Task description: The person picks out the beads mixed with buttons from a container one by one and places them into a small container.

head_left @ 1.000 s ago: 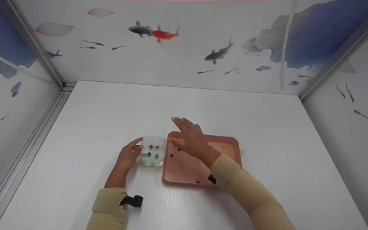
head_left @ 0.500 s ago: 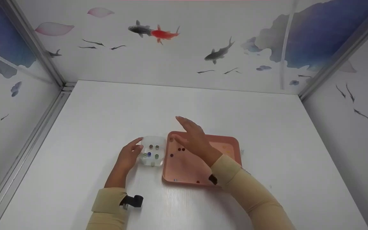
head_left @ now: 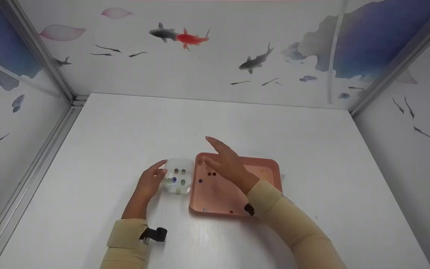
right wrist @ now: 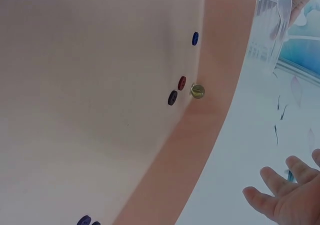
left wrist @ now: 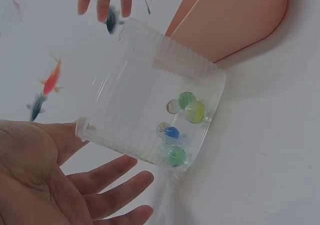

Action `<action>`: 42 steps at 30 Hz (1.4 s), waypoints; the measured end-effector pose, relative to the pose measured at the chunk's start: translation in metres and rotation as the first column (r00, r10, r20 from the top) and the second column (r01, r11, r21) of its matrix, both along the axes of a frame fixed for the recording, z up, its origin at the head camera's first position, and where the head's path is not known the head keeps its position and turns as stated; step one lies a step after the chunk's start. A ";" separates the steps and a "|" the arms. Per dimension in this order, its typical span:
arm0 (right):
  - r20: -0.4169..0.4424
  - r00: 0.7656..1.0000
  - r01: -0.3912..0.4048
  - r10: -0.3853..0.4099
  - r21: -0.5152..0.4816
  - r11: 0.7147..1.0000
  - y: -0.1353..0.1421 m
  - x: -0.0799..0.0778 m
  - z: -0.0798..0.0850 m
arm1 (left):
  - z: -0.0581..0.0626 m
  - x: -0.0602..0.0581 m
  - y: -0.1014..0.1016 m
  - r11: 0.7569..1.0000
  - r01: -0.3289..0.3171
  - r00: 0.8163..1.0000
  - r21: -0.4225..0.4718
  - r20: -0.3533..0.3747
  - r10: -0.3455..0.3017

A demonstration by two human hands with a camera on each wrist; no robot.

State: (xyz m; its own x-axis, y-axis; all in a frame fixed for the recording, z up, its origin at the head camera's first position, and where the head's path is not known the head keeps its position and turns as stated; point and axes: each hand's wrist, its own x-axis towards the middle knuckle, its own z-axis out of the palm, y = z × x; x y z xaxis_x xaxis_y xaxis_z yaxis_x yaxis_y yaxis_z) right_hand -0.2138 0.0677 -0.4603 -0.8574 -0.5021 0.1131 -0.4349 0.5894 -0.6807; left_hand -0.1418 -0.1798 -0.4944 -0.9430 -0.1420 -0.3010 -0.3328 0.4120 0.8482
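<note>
In the head view, my left hand [head_left: 150,182] is at the left side of a clear plastic container [left wrist: 135,85], its thumb by the rim and its other fingers extended along the wall. Several glass marbles [left wrist: 195,112], green, yellow, blue and clear, lie on the container's bottom. My right hand [head_left: 228,162] hovers over the back left part of a pink tray [head_left: 218,200], fingers stretched out and holding nothing. Near that tray's corner sits one marble [right wrist: 198,91], beside a red button [right wrist: 182,83] and a dark button [right wrist: 173,98]. Slightly apart lies a blue button [right wrist: 195,38].
The tray stands right against the container's right side on a white table [head_left: 125,123]. More small buttons [head_left: 231,212] lie along the tray's front edge, and small yellow pieces [head_left: 265,175] at its back right. Patterned panels [head_left: 215,67] enclose the table.
My right hand has drawn back slightly to the right, baring the marble in the tray's corner and a second button in the pair. My left hand and the container have stayed put.
</note>
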 end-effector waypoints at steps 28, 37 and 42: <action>0.217 0.976 0.071 -0.032 -0.175 0.982 0.000 -0.008 -0.003 | -0.001 -0.001 0.001 1.000 -0.005 1.000 -0.017 0.029 0.005; 0.268 0.963 0.100 -0.042 -0.206 0.973 0.000 -0.012 -0.008 | -0.001 -0.001 0.000 1.000 0.001 1.000 -0.010 0.020 -0.001; 0.297 0.953 0.117 -0.058 -0.184 0.976 -0.001 -0.014 -0.010 | 0.000 -0.001 0.000 1.000 0.000 1.000 -0.012 0.031 0.000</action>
State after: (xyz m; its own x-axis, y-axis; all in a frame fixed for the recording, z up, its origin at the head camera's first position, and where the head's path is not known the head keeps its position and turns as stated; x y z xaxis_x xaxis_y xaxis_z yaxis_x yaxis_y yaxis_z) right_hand -0.2275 0.0664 -0.4703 -0.9076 -0.4161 -0.0561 -0.1555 0.4573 -0.8756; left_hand -0.1427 -0.1797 -0.4945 -0.9333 -0.1458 -0.3282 -0.3587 0.4220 0.8326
